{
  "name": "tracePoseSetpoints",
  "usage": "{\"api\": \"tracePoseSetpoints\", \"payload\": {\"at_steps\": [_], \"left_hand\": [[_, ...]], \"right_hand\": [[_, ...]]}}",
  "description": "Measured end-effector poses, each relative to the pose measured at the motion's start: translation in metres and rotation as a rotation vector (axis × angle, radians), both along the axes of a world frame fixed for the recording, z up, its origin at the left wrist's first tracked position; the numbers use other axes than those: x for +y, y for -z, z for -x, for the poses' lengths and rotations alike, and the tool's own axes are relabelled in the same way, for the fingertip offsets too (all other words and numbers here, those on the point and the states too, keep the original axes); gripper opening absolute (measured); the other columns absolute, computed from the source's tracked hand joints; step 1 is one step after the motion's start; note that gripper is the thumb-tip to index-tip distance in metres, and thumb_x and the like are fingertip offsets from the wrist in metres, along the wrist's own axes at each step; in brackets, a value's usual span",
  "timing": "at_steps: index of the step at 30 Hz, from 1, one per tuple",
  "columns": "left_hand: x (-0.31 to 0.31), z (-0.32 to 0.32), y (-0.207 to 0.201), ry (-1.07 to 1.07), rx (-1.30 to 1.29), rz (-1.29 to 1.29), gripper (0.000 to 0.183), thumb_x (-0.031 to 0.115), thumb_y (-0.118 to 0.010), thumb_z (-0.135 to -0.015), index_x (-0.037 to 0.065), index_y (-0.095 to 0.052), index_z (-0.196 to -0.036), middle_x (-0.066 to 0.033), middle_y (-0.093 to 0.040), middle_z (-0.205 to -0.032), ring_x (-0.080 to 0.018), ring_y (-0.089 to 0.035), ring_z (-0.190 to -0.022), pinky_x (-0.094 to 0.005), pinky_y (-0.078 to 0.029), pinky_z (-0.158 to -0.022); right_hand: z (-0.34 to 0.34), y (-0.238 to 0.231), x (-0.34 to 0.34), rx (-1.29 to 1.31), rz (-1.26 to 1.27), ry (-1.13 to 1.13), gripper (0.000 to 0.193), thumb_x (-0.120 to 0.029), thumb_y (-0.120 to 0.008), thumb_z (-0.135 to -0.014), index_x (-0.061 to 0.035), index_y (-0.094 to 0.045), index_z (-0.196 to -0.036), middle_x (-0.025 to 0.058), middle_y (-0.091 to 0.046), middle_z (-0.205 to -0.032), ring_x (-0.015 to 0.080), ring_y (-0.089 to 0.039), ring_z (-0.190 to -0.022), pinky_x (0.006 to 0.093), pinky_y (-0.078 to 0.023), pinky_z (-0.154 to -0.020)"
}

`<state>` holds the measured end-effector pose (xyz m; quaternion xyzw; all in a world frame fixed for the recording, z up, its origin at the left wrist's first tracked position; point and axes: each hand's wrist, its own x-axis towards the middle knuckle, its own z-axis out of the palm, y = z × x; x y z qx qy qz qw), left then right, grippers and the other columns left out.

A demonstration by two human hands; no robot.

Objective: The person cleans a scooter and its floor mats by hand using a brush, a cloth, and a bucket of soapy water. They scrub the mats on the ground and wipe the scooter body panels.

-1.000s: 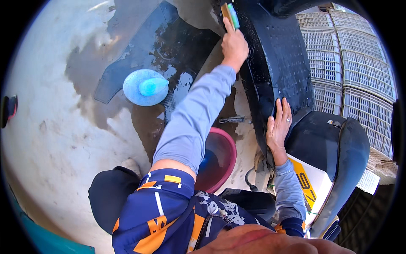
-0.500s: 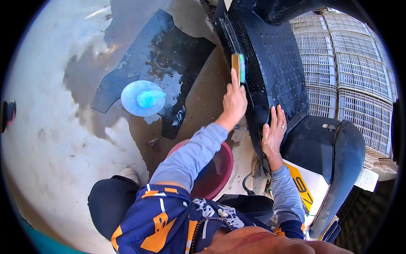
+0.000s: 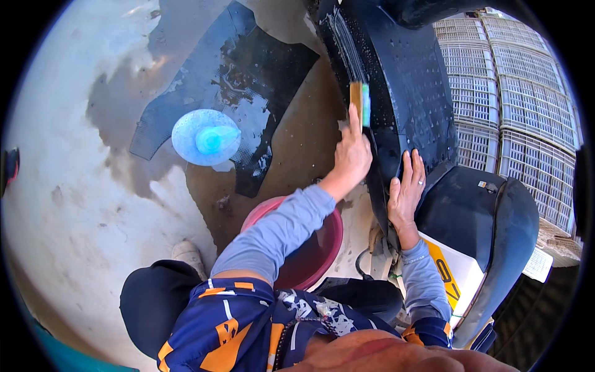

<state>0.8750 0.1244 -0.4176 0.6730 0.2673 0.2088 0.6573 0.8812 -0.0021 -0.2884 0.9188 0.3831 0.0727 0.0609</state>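
My left hand [image 3: 353,152] grips a scrub brush [image 3: 356,102] with a wooden back and pale green bristles, its index finger laid along the back. The bristles are against the wet side edge of a black footboard panel [image 3: 415,80] on what looks like a scooter. White foam streaks [image 3: 349,40] run along that edge beyond the brush. My right hand [image 3: 406,192], wearing a ring, lies with fingers stretched out on the panel near the black seat [image 3: 458,201].
A pink-red basin [image 3: 334,242] stands below my left forearm. On the wet floor at left lies a black mat [image 3: 282,65], with a translucent bluish vessel [image 3: 186,137] over it, holding something bright blue. White slatted crates [image 3: 468,96] are stacked at right.
The brush in my left hand has shifted slightly nearer and to the right along the panel edge. Foam streaks beyond it look whiter. My right hand stays on the panel; the view has moved a little.
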Motion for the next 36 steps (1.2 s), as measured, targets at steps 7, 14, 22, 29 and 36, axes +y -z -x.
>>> {"api": "tracePoseSetpoints", "payload": {"at_steps": [7, 14, 22, 29, 36], "left_hand": [[0.108, -0.064, -0.013, -0.251, 0.013, -0.048, 0.077, 0.009, -0.054, -0.094, 0.004, -0.010, -0.158, -0.0307, -0.057, -0.105, -0.0482, -0.063, -0.084, -0.0550, -0.052, -0.075], [-0.008, 0.021, -0.014, 0.096, -0.125, -0.105, 0.082, 0.002, -0.054, -0.089, 0.004, -0.011, -0.159, -0.0311, -0.053, -0.104, -0.0514, -0.062, -0.079, -0.0570, -0.052, -0.069], [0.052, -0.008, -0.026, -0.034, -0.003, -0.256, 0.083, 0.003, -0.057, -0.089, 0.014, -0.015, -0.160, -0.0267, -0.054, -0.097, -0.0493, -0.062, -0.073, -0.0577, -0.053, -0.068], [0.097, -0.028, -0.018, -0.129, 0.040, -0.450, 0.076, 0.007, -0.057, -0.090, 0.016, -0.023, -0.157, -0.0291, -0.057, -0.100, -0.0499, -0.064, -0.077, -0.0576, -0.054, -0.070], [-0.030, 0.029, -0.019, 0.111, -0.018, -0.173, 0.086, 0.007, -0.055, -0.090, 0.006, -0.006, -0.160, -0.0311, -0.051, -0.104, -0.0523, -0.062, -0.077, -0.0584, -0.052, -0.071]], "right_hand": [[-0.001, 0.004, 0.010, 0.016, -0.015, -0.038, 0.057, -0.038, -0.036, -0.103, -0.0058, -0.042, -0.150, 0.0184, -0.036, -0.156, 0.0396, -0.031, -0.143, 0.0513, -0.021, -0.117], [-0.001, 0.001, -0.002, 0.000, -0.024, -0.003, 0.057, -0.039, -0.036, -0.103, -0.0073, -0.044, -0.149, 0.0176, -0.036, -0.155, 0.0387, -0.032, -0.143, 0.0507, -0.022, -0.117], [-0.002, 0.001, 0.002, -0.015, -0.018, 0.001, 0.055, -0.033, -0.042, -0.100, -0.0097, -0.044, -0.149, 0.0163, -0.036, -0.155, 0.0378, -0.032, -0.143, 0.0509, -0.022, -0.117], [-0.002, 0.004, -0.003, -0.021, -0.051, -0.008, 0.055, -0.032, -0.045, -0.099, -0.0119, -0.045, -0.150, 0.0158, -0.037, -0.155, 0.0374, -0.033, -0.143, 0.0508, -0.023, -0.117], [-0.002, 0.006, -0.002, -0.024, -0.048, 0.002, 0.055, -0.034, -0.044, -0.099, -0.0121, -0.045, -0.150, 0.0161, -0.037, -0.155, 0.0371, -0.034, -0.142, 0.0525, -0.023, -0.116]]}}
